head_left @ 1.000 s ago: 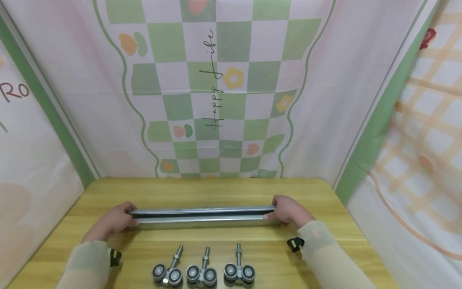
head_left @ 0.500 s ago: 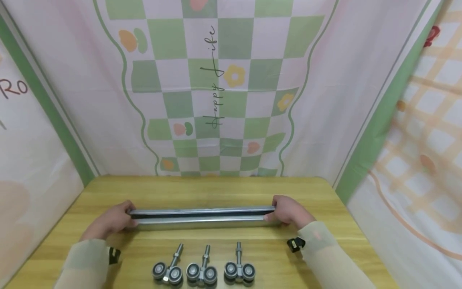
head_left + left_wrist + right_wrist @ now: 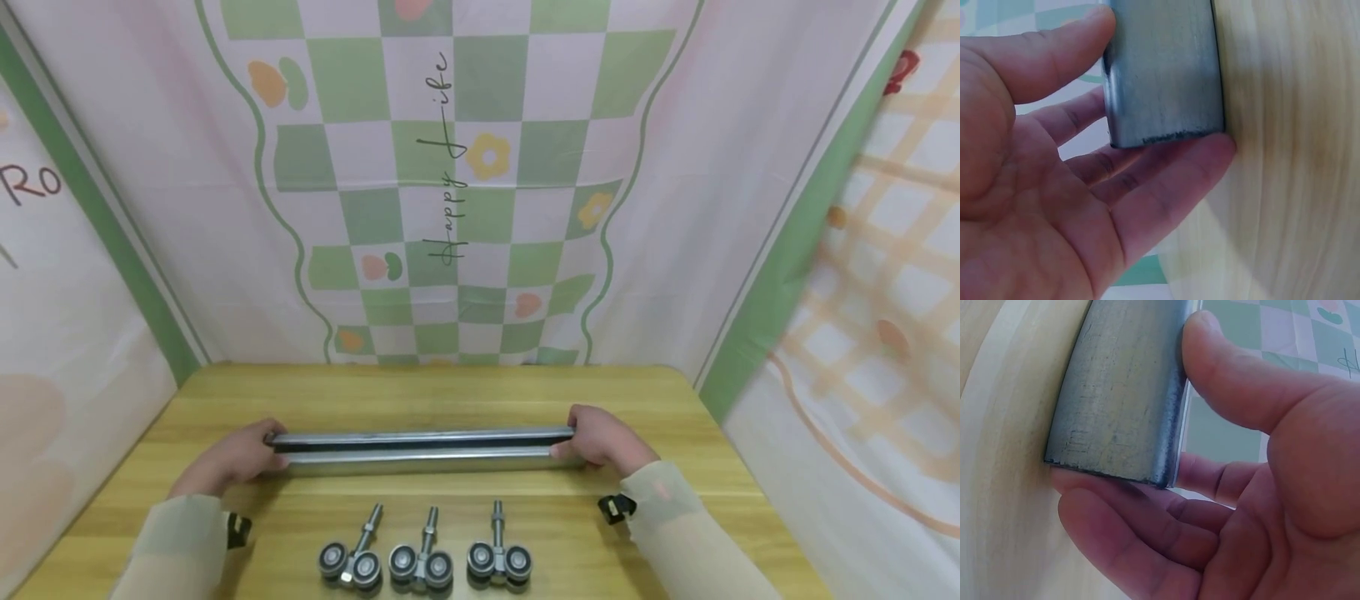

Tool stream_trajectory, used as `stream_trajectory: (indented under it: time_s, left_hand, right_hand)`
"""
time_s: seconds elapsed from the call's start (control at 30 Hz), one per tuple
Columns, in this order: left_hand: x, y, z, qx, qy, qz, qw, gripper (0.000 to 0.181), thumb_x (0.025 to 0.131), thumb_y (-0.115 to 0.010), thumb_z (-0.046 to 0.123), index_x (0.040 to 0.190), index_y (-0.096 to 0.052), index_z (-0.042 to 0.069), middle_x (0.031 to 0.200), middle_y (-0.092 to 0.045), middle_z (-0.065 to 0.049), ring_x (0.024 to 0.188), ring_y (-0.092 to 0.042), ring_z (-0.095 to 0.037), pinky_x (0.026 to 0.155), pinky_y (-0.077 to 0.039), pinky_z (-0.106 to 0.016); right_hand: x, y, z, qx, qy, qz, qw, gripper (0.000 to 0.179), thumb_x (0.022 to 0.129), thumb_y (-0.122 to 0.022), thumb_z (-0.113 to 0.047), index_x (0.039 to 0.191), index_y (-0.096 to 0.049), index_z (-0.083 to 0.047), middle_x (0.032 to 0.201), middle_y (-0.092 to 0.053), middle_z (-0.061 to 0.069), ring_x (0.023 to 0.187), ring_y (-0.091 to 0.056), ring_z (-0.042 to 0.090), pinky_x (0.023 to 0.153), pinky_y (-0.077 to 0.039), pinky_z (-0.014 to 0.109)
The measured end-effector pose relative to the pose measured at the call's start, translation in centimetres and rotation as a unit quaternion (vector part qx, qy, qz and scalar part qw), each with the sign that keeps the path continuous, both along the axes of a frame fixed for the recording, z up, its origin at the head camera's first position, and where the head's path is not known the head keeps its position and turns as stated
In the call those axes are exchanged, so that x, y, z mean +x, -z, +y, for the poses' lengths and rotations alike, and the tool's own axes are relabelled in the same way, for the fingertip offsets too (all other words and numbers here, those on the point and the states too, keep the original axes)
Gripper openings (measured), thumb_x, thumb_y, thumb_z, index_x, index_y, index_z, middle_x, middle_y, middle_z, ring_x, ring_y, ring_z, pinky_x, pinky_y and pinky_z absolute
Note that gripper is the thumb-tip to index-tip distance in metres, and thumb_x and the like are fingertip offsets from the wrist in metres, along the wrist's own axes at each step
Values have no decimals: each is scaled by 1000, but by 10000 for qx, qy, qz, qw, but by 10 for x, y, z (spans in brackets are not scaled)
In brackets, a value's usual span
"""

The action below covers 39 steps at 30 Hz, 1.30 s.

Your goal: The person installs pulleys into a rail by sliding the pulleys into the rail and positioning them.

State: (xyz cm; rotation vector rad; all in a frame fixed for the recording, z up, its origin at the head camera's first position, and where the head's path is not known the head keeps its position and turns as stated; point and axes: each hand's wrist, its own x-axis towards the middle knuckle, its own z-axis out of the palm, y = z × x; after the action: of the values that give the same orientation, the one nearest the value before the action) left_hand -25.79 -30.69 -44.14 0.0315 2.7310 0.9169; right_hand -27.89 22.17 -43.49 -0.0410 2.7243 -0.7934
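Observation:
A long grey metal rail (image 3: pixel 420 463) with a dark slot along its top lies crosswise at mid-table. My left hand (image 3: pixel 242 455) grips its left end, thumb on the near side and fingers around the end. At the other end my right hand (image 3: pixel 602 437) holds it the same way. The left wrist view has the rail's side wall (image 3: pixel 1163 69) between thumb and curled fingers, close beside the wood. In the right wrist view the thumb presses the edge of the rail (image 3: pixel 1116 394), with fingers bent round its end.
Three metal roller trolleys with threaded bolts stand in front of the rail: a left trolley (image 3: pixel 349 567), a middle trolley (image 3: pixel 421 568) and a right trolley (image 3: pixel 498 565). The wooden table (image 3: pixel 450 387) ends at a patterned curtain (image 3: pixel 487 217) behind, with cloth walls on both sides.
The camera view has shifted very slightly. Both hands stay at the rail's ends, and the rail and trolleys have not visibly moved on the table.

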Motion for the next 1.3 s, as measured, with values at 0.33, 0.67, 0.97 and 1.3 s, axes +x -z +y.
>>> stream_trajectory:
  time_s: [0.33, 0.67, 0.97, 1.3]
  left_hand:
    - [2, 2, -2, 36, -5, -16, 10000, 45, 82, -75, 13, 122, -58, -3, 113, -61, -24, 98, -57, -35, 84, -47, -57]
    - [1, 1, -1, 122, -117, -174, 9997, 46, 83, -74, 10, 124, -57, -4, 112, -61, -21, 96, -58, -31, 77, -51, -47]
    - [-1, 0, 0, 172, -155, -191, 9995, 48, 83, -73, 11, 125, -56, -4, 112, -61, -21, 94, -58, -31, 74, -53, -45]
    - [0, -2, 1, 169, -211, -201, 9994, 49, 84, -74, 11, 126, -56, -5, 115, -60, -23, 97, -58, -32, 77, -52, -47]
  right_hand:
    - [8, -4, -3, 357, -211, 388, 9984, 88, 86, -78, -39, 145, -36, 10, 128, -52, 35, 114, -54, 48, 96, -44, 59]
    - [33, -38, -31, 248, -378, 1619, 9858, 71, 92, -70, -32, 146, -42, 5, 140, -48, 29, 124, -48, 46, 100, -42, 60]
    - [56, -38, -43, -244, -1019, 1238, 9868, 25, 89, -75, -27, 104, -71, -8, 86, -66, -5, 79, -60, 12, 71, -55, 36]
    - [76, -2, -48, -563, -1868, 782, 9777, 24, 87, -75, -28, 90, -70, -5, 77, -65, -3, 69, -60, 15, 65, -54, 40]
